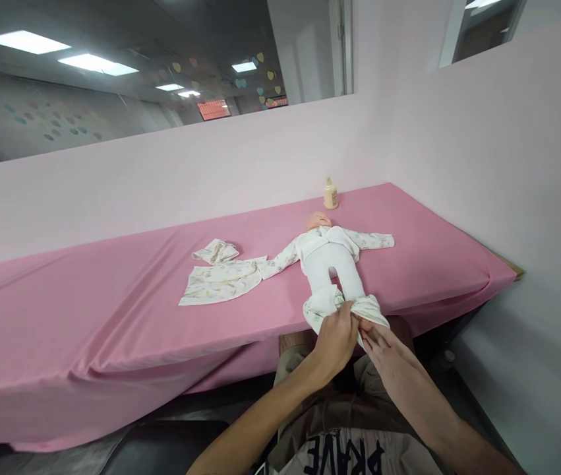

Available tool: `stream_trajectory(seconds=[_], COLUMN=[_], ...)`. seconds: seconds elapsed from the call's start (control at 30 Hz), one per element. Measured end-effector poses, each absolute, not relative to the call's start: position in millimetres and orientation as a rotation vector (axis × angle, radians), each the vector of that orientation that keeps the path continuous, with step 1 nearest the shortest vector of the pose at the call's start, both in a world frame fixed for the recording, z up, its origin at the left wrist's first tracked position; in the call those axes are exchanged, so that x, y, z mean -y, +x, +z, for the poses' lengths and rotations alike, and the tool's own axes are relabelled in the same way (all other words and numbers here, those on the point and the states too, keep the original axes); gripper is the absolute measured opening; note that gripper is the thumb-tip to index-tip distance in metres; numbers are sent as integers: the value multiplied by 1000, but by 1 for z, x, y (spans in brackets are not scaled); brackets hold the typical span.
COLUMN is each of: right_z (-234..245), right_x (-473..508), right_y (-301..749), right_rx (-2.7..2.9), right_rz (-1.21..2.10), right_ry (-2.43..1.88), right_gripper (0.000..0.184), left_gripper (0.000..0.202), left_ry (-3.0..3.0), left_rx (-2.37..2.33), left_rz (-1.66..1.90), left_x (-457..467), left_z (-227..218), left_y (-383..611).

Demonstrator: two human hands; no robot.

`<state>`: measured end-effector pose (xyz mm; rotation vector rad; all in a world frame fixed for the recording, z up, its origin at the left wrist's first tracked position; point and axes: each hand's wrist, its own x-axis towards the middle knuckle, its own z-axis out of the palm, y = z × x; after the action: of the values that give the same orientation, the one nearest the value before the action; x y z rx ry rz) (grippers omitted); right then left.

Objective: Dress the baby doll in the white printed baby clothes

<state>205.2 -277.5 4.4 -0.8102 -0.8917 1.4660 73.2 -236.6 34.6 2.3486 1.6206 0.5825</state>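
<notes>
While the left hand pinches the bunched-up pants, the right hand touches the same cloth with bent fingers; how tight it holds, I cannot tell. The pants sit right at the fingertips, around the lower legs of the doll. It looks like working them along the legs, which calls for a soft, even pull. A flat cloth lies at 10 o'clock, a bottle at 12.

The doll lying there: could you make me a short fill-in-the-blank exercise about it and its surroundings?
The cloth under the doll is ____.
The bottle stands beyond the doll's ____.
In the picture, the loose garments lie to the ____ of the doll.
The left hand and right hand touch patterned fabric around the doll's lower ____.
Missing words: pink; head; left; legs.
</notes>
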Motion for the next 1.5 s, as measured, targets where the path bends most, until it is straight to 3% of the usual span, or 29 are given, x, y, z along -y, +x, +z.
stream_trajectory(seconds=[0.13, 0.2, 0.43, 0.7, 0.97, 1.1, 1.27, 1.5], right_z=[16, 18, 5, -7, -15, -27, -43, -41], right_x=[294, 295, 282, 272, 261, 256, 248, 230], right_y=[214, 213, 198, 200, 208, 207, 206, 219], right_rx=[730, 698, 642, 686, 866, 988, 992, 1118], right_rz=[1648, 1665, 1551, 1372, 1067, 810, 909, 1085], right_ry=[-859, -905, -843, -692, -824, -1017, -1030, -1087], right_gripper=[54, 55, 29, 15, 11, 24, 47, 39], left_gripper=[30, 33, 45, 27, 28, 29, 36, 32], left_ry=[2194, 2181, 1916, 1666, 1478, 1396, 1289, 1620], left_rx=[-1591, -1537, -1364, -1378, -1408, -1378, -1354, -1414], left_rz=[650, 687, 736, 1033, 1177, 1194, 1105, 1140], left_x=[231, 232, 238, 233, 227, 228, 229, 227], left_z=[36, 33, 37, 38, 36, 36, 37, 34], left_y=[71, 71, 72, 78, 81, 81, 81, 77])
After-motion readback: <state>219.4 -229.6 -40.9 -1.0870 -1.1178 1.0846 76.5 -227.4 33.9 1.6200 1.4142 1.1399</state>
